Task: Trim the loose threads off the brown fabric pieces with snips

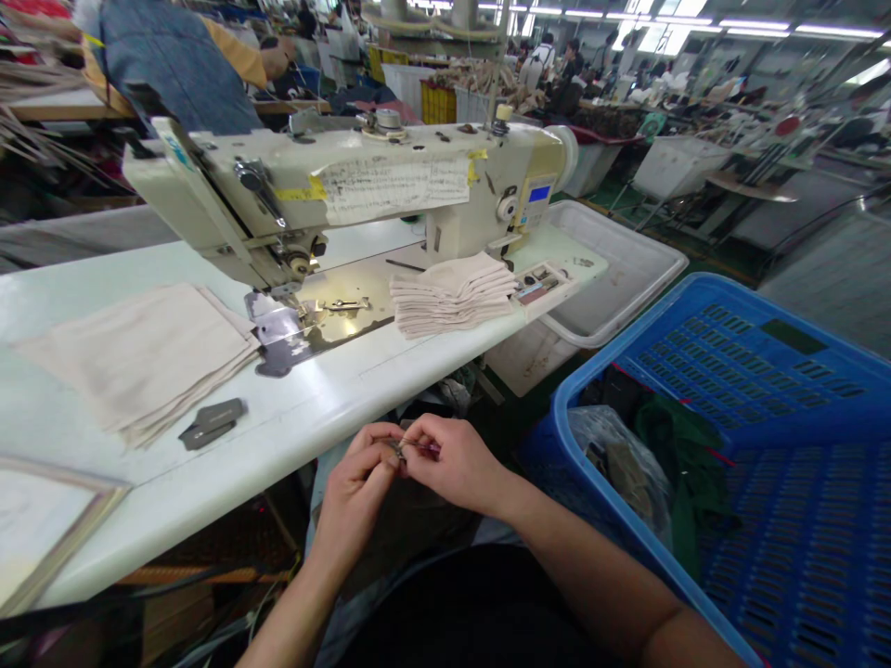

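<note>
My left hand [358,478] and my right hand [456,461] meet in front of the table edge, over my lap. Fingers of the left pinch a small metal piece [396,449], mostly covered by the fingertips. Closed against it, the right hand also has a small purplish-red thing [432,451] showing between its fingers; its kind is hidden. Beyond them stands a sewing machine [376,176], its needle area above a shiny metal plate [341,320]. A stack of pale beige fabric pieces [153,348] lies left of the needle, and a folded beige bundle [456,295] lies right of it.
Two dark grey flat pieces [213,423] lie near the front edge of the white table [306,413]. A blue plastic basket [567,436] with dark green cloth stands at my right, a white bin [626,241] behind it. A co-worker [171,70] is across the table.
</note>
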Demonstrator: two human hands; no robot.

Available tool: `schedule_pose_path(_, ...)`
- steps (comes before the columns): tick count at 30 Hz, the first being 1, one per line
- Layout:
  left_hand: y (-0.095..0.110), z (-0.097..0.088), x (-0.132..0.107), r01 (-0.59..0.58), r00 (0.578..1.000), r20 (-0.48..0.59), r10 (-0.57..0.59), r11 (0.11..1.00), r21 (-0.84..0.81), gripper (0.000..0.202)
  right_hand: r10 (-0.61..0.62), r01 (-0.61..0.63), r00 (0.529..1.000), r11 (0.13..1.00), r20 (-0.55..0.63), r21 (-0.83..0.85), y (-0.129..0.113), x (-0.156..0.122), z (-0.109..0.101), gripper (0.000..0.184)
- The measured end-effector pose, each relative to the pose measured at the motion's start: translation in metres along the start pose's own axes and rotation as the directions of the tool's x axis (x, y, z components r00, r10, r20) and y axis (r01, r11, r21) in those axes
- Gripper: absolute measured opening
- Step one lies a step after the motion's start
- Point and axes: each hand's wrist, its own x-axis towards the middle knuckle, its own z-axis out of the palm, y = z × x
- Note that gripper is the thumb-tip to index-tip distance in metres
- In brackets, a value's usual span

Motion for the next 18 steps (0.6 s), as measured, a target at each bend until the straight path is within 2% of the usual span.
schedule_pose_path(4, -0.002, 0.000, 0.001, 0.003, 1.000, 0.011, -0.003, 1.000, -0.020, 0.026, 0.082, -0.086, 0.996, 0.976, 0.026, 0.198, 0.001, 0.003, 0.002, 0.009)
schedule_pose_path(8, -0.003, -0.001, 0.001, -0.021, 1.000, 0.005, 0.021, 1.000, -0.012, 0.028, 0.105, -0.110, 0.994, 0.954, 0.033, 0.279, 0.004, 0.003, 0.001, 0.010)
schedule_pose_path(10, -0.004, -0.002, 0.000, -0.041, 0.999, -0.007, 0.041, 0.999, 0.003, 0.028, 0.105, -0.105, 0.994, 0.956, 0.013, 0.275, 0.004, -0.001, 0.000, 0.012)
schedule_pose_path(13, -0.003, -0.002, -0.002, -0.065, 0.998, -0.022, 0.066, 0.997, 0.038, 0.027, 0.096, -0.094, 0.995, 0.973, 0.000, 0.209, -0.001, -0.010, -0.003, 0.028)
schedule_pose_path(18, 0.000, -0.002, -0.002, -0.096, 0.993, -0.052, 0.103, 0.988, 0.117, 0.028, 0.085, -0.095, 0.991, 0.990, 0.100, 0.100, -0.015, -0.021, -0.010, 0.017)
